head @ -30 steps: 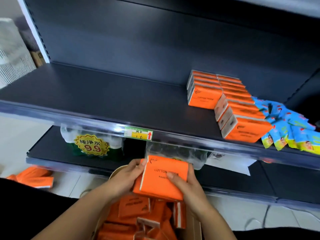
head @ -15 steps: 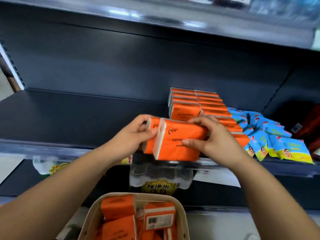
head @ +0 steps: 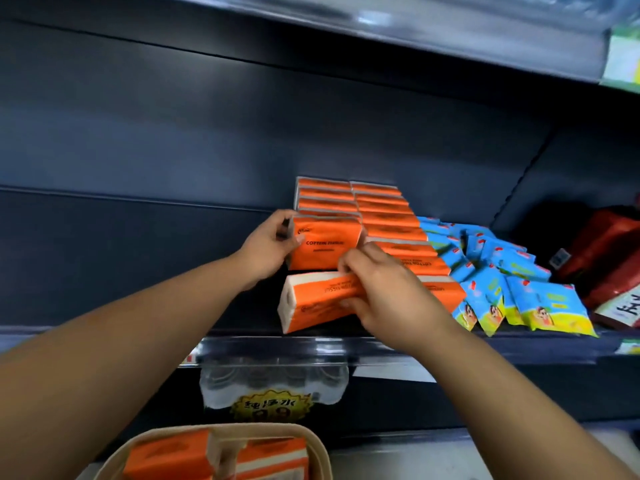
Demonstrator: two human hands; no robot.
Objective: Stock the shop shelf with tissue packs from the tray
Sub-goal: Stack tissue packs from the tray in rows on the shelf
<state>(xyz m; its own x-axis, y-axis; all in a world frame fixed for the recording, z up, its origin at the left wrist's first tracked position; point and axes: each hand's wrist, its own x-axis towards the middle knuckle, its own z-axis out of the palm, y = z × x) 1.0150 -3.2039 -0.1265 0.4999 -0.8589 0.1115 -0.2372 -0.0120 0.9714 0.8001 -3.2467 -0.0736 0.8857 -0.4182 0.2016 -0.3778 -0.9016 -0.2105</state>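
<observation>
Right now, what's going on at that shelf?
A person is stocking orange tissue packs. The left hand steadies an upright pack at the front of the left row on the shelf. The right hand has its grip on another pack, tilted near the shelf's front edge. More packs wait in the tray below.

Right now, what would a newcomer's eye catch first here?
Two hands on bright orange tissue packs at the shelf's front: the left hand steadies an upright pack, the right hand grips a tilted pack. Behind them stand orange rows, beside blue packets.
</observation>
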